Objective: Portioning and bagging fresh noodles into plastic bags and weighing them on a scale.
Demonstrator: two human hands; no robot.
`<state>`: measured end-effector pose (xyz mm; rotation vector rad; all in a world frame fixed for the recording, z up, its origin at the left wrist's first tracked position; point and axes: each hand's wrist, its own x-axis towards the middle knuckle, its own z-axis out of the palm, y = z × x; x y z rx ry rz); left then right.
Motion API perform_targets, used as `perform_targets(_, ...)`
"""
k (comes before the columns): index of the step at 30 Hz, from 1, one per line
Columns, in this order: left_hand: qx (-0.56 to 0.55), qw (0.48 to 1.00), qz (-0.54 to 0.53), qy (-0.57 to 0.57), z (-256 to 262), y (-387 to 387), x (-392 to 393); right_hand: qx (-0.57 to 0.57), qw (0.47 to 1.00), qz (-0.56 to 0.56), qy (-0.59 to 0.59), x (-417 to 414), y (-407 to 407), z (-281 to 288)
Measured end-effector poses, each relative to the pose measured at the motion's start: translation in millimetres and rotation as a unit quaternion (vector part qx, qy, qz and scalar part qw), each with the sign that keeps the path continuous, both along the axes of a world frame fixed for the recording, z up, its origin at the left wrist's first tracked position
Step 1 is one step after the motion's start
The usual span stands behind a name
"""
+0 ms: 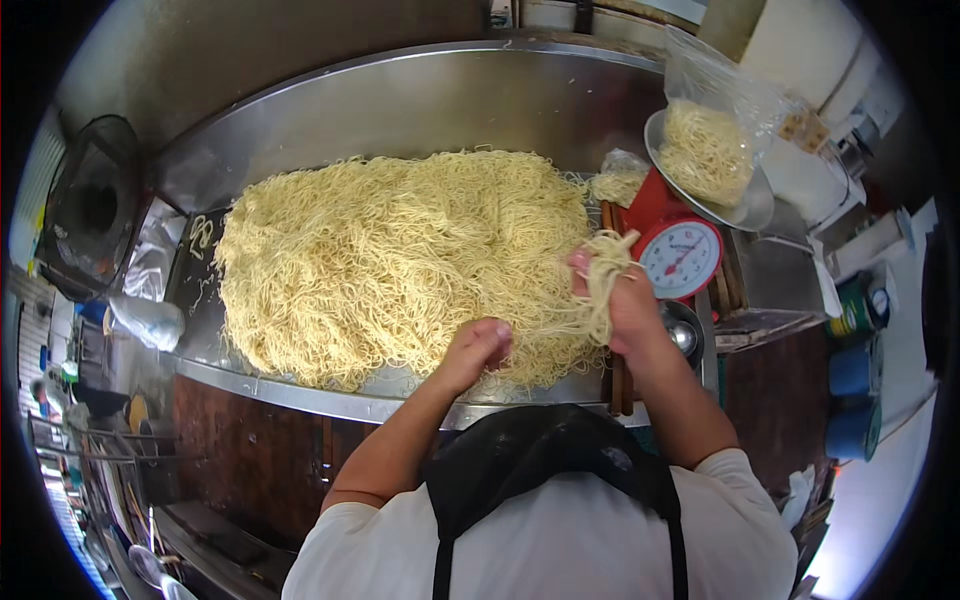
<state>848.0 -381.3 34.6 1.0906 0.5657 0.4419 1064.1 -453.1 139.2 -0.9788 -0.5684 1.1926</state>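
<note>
A large heap of pale yellow noodles point(405, 255) covers most of a stainless steel table. My right hand point(626, 300), at the heap's right side, grips a bunch of noodles point(604, 274) that hangs over the fingers. Over the heap's near edge is my left hand point(484, 345), its fingers curled; whether it holds any strands cannot be told. Just beyond my right hand stands a red dial scale point(681, 257). Its metal pan point(759, 202) bears a clear plastic bag of noodles point(706, 150), tilted to the right.
A smaller bag of noodles point(619, 180) lies behind the scale's left side. Near my right forearm is a metal bowl point(694, 326). The table's raised front rim point(292, 396) runs before me. Plastic bags point(146, 319) lie at the left end, and a dark round fan point(94, 206) stands beyond.
</note>
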Motion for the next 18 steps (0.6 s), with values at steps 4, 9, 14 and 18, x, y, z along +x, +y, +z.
perform_targets(4,0.073,0.982,0.135,0.115,-21,13,-21,0.006,1.000,0.011,0.007,12,-12,16)
perform_targets(9,0.453,0.839,0.204,0.224,-34,19,-46,0.051,0.998,-0.021,0.004,31,-16,34)
perform_targets(14,0.459,0.816,0.185,0.298,-20,35,-61,0.082,0.997,0.003,0.008,66,-28,63)
perform_targets(18,0.401,0.844,0.174,0.311,16,47,-40,0.107,0.994,-0.004,-0.020,90,-42,97)
